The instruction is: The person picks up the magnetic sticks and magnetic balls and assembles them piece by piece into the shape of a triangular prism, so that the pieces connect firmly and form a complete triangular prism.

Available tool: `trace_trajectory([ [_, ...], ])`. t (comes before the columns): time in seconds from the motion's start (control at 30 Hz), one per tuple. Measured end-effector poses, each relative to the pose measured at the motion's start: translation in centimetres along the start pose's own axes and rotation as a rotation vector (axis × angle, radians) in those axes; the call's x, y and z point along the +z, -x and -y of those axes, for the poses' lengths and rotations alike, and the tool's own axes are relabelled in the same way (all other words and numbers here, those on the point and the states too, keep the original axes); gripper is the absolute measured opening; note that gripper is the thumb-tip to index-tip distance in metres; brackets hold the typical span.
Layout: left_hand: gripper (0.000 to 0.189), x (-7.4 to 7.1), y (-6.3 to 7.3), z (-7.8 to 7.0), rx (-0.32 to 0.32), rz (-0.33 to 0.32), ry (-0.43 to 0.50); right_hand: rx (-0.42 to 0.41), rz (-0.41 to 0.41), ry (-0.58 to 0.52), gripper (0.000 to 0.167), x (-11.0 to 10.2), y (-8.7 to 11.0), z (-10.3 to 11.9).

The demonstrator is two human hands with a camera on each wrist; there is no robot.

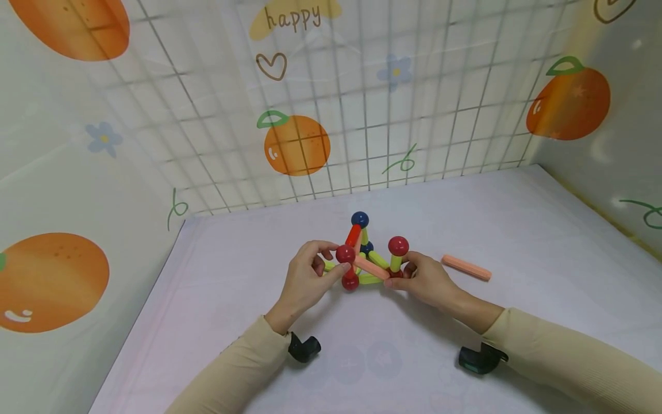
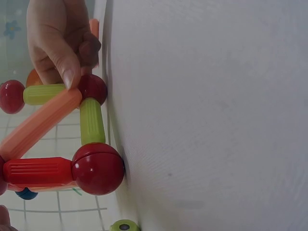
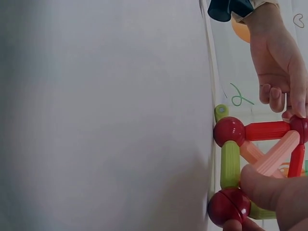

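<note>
A magnetic rod-and-ball frame stands between the two hands. My left hand (image 1: 306, 276) pinches the upper red ball (image 1: 345, 254) between thumb and fingers. From that ball a salmon-pink rod (image 1: 371, 267) slants down to a lower right red ball (image 2: 94, 89). My right hand (image 1: 429, 280) grips this lower ball, its thumb lying over the rod's end. A short yellow-green rod rises there with another red ball (image 1: 398, 246) on top. At the front left corner sits a red ball (image 1: 350, 281), under a red rod (image 2: 38, 172). A dark blue ball (image 1: 360, 219) tops the back.
A loose salmon-pink rod (image 1: 466, 268) lies on the white tabletop (image 1: 383, 368) to the right of my right hand. Behind the table hangs a printed curtain (image 1: 207, 144) over a wire grid. Black camera mounts sit at both wrists.
</note>
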State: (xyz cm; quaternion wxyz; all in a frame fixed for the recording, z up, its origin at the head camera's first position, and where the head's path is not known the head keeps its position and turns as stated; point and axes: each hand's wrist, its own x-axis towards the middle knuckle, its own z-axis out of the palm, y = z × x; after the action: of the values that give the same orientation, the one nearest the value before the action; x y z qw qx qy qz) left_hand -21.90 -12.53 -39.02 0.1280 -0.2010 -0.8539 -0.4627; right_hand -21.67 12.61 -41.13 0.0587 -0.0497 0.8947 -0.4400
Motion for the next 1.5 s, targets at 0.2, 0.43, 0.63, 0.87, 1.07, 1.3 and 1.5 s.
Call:
trace_trajectory([
  [0.2, 0.034, 0.0, 0.0, 0.0, 0.0, -0.005, -0.008, 0.006, -0.002, 0.009, 0.055, 0.1, -0.1, 0.1],
  [0.43, 0.034, 0.0, 0.0, 0.0, 0.002, -0.003, -0.007, 0.015, -0.013, 0.005, 0.05, 0.1, -0.2, 0.2],
  [0.63, 0.034, 0.0, 0.0, -0.1, 0.002, 0.001, -0.017, 0.013, 0.0, 0.0, 0.05, -0.3, -0.3, 0.1],
  [0.87, 0.035, -0.1, 0.0, -0.1, 0.003, 0.006, -0.016, -0.062, -0.043, -0.093, 0.058, -2.2, 0.3, 1.0],
  [1.07, 0.036, -0.1, 0.0, -0.2, 0.003, 0.002, -0.02, -0.098, -0.065, -0.167, 0.061, -3.0, 1.2, 1.7],
  [1.3, 0.036, -0.1, 0.1, -0.2, 0.004, -0.003, -0.024, -0.108, -0.072, -0.168, 0.054, -3.0, 1.2, 1.8],
  [1.5, 0.035, -0.1, 0.0, -0.3, 0.006, 0.005, -0.018, -0.118, -0.085, -0.183, 0.049, -2.7, 1.2, 1.9],
])
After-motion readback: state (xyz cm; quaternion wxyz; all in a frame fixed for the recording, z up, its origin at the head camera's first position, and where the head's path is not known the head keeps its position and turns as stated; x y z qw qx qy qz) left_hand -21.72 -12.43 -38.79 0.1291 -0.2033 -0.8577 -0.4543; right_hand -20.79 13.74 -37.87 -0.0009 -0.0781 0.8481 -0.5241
